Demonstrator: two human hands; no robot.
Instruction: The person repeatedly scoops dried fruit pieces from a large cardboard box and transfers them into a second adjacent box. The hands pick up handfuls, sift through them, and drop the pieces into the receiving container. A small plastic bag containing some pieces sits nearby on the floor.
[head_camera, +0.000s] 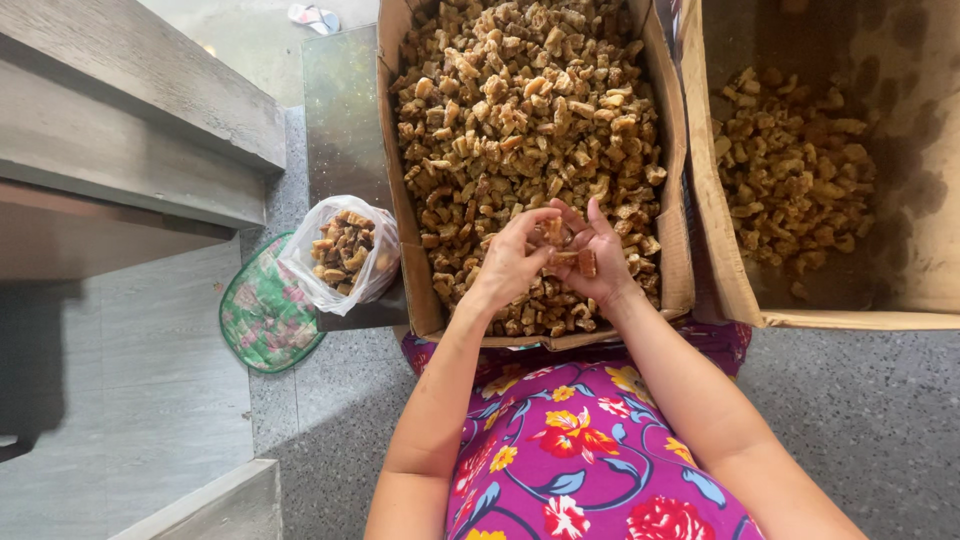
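Both hands meet over the near end of a cardboard box (415, 270) full of small brown, sugary chunks (520, 120). My left hand (512, 258) curls its fingers around a chunk at the fingertips. My right hand (592, 256) cups several brown chunks in its palm, fingers half bent, touching the left hand. The pieces between the hands are partly hidden by the fingers.
A second cardboard box (730, 260) at the right holds a smaller heap of the same chunks (790, 180). A clear plastic bag (345, 250) with darker pieces sits left of the first box, beside a green patterned fan-like pad (262, 320). Grey steps (120, 150) rise at the left. A sandal (314, 16) lies far back.
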